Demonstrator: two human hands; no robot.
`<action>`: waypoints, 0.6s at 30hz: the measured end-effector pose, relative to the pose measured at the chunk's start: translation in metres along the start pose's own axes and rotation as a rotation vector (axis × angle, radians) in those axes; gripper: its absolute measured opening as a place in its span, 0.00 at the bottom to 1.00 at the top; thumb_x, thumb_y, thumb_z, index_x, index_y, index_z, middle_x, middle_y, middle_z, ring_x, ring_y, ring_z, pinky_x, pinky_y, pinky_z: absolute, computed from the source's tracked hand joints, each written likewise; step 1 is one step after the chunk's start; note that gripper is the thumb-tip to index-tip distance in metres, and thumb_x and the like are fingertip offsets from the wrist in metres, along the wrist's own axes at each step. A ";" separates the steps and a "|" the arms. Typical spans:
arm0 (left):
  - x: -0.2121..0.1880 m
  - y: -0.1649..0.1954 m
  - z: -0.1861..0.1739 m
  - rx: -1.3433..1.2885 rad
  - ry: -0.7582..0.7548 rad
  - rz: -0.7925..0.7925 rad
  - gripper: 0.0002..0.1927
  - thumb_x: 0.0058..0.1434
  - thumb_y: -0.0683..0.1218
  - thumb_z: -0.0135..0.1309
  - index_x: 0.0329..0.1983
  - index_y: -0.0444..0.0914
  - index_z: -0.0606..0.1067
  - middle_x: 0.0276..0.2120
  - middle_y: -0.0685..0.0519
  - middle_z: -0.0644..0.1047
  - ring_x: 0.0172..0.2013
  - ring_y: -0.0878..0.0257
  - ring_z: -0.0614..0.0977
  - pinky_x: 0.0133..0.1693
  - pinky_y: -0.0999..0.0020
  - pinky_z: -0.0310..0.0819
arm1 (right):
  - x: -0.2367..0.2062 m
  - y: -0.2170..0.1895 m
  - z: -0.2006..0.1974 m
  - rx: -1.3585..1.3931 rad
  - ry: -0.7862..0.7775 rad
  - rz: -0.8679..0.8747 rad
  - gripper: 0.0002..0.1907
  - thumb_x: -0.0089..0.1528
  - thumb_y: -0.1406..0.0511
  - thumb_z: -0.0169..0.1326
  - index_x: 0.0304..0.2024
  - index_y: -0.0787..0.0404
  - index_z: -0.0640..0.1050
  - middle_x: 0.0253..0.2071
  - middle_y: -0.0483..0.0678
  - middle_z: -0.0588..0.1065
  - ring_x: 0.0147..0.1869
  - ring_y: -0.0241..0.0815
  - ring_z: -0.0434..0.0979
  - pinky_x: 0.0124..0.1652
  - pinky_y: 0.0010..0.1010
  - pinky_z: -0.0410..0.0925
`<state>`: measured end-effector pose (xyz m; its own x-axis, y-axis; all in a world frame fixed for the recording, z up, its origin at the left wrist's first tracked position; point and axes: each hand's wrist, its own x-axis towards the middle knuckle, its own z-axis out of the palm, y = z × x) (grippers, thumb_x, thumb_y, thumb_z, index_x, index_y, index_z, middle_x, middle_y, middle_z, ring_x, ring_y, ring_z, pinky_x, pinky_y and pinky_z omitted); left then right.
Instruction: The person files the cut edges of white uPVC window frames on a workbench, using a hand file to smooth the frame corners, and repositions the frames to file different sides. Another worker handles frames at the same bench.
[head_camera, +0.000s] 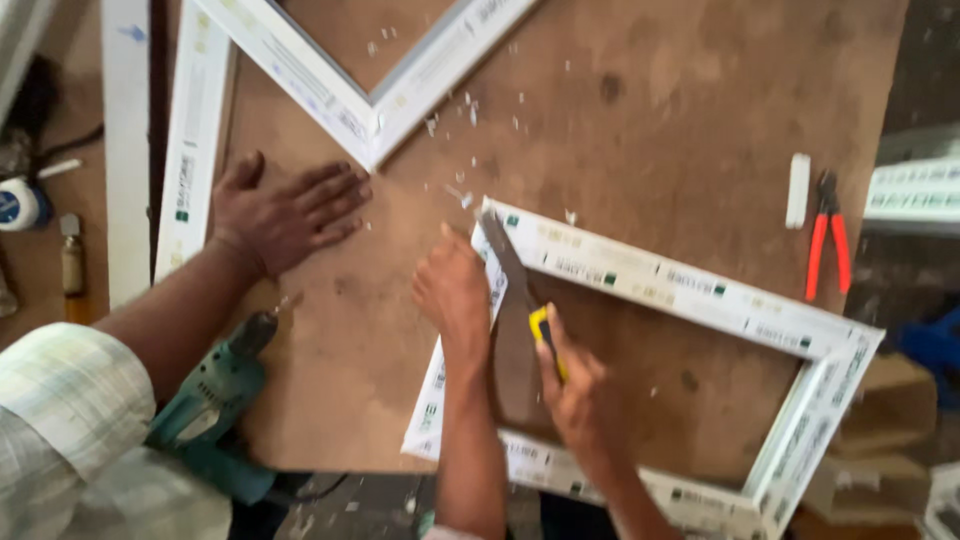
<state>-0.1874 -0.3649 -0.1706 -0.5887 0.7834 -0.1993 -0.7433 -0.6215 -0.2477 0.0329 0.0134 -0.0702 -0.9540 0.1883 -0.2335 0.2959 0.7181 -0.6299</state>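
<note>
Head view: left hand (455, 290) pins the light, rigid white frame (690, 290) on the worktop (650, 110); right hand (580, 395) grips a chisel (505, 270) at the corner.

my two bare forearms come up from the bottom edge, no sleeves on them as far as you can see. left hand (452, 290) and right hand (582, 395) are both bare too, no gloves, no watch, no rings or bands that i can spot on the wrists.
</note>
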 end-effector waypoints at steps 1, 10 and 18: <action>0.000 0.000 0.000 0.024 -0.018 -0.001 0.51 0.67 0.70 0.28 0.79 0.27 0.49 0.79 0.35 0.49 0.78 0.42 0.48 0.74 0.42 0.35 | 0.000 0.000 0.000 0.001 -0.032 0.057 0.24 0.64 0.64 0.57 0.63 0.54 0.75 0.33 0.59 0.80 0.31 0.53 0.84 0.32 0.41 0.73; 0.001 -0.003 0.005 0.086 -0.065 -0.027 0.50 0.68 0.70 0.26 0.80 0.28 0.49 0.79 0.37 0.49 0.79 0.43 0.47 0.75 0.43 0.36 | 0.011 0.005 0.012 0.059 0.199 -0.302 0.22 0.71 0.61 0.53 0.67 0.56 0.73 0.40 0.57 0.80 0.40 0.51 0.83 0.34 0.34 0.73; -0.001 -0.001 0.002 0.093 -0.027 -0.012 0.50 0.67 0.68 0.26 0.80 0.27 0.49 0.80 0.37 0.49 0.79 0.44 0.48 0.75 0.44 0.35 | -0.023 0.095 -0.043 0.670 -0.043 0.490 0.25 0.60 0.57 0.61 0.55 0.66 0.79 0.23 0.40 0.72 0.19 0.28 0.67 0.18 0.22 0.61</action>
<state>-0.1864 -0.3649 -0.1682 -0.5871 0.7913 -0.1707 -0.7758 -0.6103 -0.1606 0.0811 0.1058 -0.0929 -0.7107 0.3406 -0.6155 0.6567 0.0077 -0.7541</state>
